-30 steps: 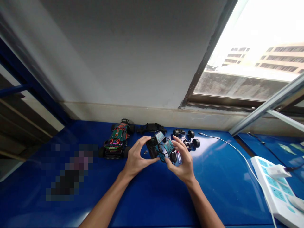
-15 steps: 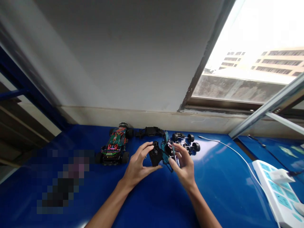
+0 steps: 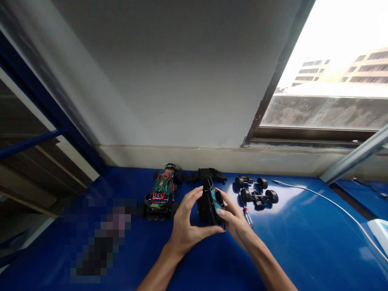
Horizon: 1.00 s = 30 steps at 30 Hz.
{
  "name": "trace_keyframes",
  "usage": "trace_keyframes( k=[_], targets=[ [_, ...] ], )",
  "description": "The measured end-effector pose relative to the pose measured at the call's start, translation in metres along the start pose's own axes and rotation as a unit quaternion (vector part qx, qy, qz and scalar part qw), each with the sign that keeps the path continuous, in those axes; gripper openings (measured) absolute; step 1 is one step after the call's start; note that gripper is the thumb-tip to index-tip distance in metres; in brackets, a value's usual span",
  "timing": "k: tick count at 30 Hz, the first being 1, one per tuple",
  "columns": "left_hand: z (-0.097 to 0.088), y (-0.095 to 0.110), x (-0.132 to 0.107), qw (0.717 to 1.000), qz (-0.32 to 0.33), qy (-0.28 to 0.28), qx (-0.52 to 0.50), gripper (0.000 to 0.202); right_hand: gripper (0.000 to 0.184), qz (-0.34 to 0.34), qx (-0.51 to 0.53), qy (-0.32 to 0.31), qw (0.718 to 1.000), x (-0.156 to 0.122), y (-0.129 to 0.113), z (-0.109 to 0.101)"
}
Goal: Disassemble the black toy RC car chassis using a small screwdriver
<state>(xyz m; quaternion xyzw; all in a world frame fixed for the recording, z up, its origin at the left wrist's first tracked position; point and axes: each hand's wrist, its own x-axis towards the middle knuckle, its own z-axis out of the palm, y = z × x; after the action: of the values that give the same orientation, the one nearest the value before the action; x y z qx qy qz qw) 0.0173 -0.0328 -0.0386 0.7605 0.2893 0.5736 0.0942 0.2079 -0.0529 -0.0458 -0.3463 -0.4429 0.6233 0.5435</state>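
Observation:
Between my two hands, just above the blue table, are a black plastic car part (image 3: pixel 203 208) and a teal-and-black toy car body shell (image 3: pixel 216 199), pressed against each other. My left hand (image 3: pixel 184 226) grips the black part from the left, fingertips at its top and thumb along the bottom edge. My right hand (image 3: pixel 238 220) is closed on the shell's right side, with the thumb on the teal panel. Whether the two pieces are locked together, I cannot tell. Behind them lies a black chassis piece (image 3: pixel 209 174), partly hidden by the shell.
A finished-looking green and orange toy car (image 3: pixel 163 190) stands on the left. To the right are two wheeled axle assemblies (image 3: pixel 260 197) and a screwdriver (image 3: pixel 247 217). A white cable (image 3: pixel 321 195) runs to a power strip (image 3: pixel 380 233). A blurred patch covers the table's left.
The shell and the black part, held apart before, now sit against each other, tilted more upright. The view has shifted, uncovering the screwdriver and showing less of the power strip.

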Motion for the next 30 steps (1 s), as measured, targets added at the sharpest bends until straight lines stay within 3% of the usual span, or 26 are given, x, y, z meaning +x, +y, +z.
trace_keyframes(
  k=[4,10,16,20,25,30],
  targets=[
    [-0.004,0.003,0.003,0.999,0.009,-0.038,0.015,0.075,0.059,0.029,0.074,0.007,0.997,-0.006,0.009,0.003],
    [-0.004,0.010,0.002,0.986,0.046,-0.156,0.045,0.048,0.062,0.049,0.131,0.013,0.990,-0.008,-0.007,-0.005],
    [-0.006,0.013,0.002,0.973,0.065,-0.215,0.054,0.046,0.059,0.052,0.127,0.023,0.990,-0.011,-0.015,-0.015],
    [-0.006,0.015,0.001,0.965,0.031,-0.254,0.055,0.036,0.060,0.054,0.102,0.020,0.993,-0.009,-0.014,-0.020],
    [-0.006,0.013,0.002,0.960,-0.009,-0.275,0.056,0.035,0.064,0.047,0.066,0.007,0.997,-0.005,-0.011,-0.022],
    [-0.008,0.015,-0.002,0.976,-0.049,-0.211,0.014,0.056,0.069,0.044,0.051,0.002,0.998,-0.005,-0.009,-0.023]
  ],
)
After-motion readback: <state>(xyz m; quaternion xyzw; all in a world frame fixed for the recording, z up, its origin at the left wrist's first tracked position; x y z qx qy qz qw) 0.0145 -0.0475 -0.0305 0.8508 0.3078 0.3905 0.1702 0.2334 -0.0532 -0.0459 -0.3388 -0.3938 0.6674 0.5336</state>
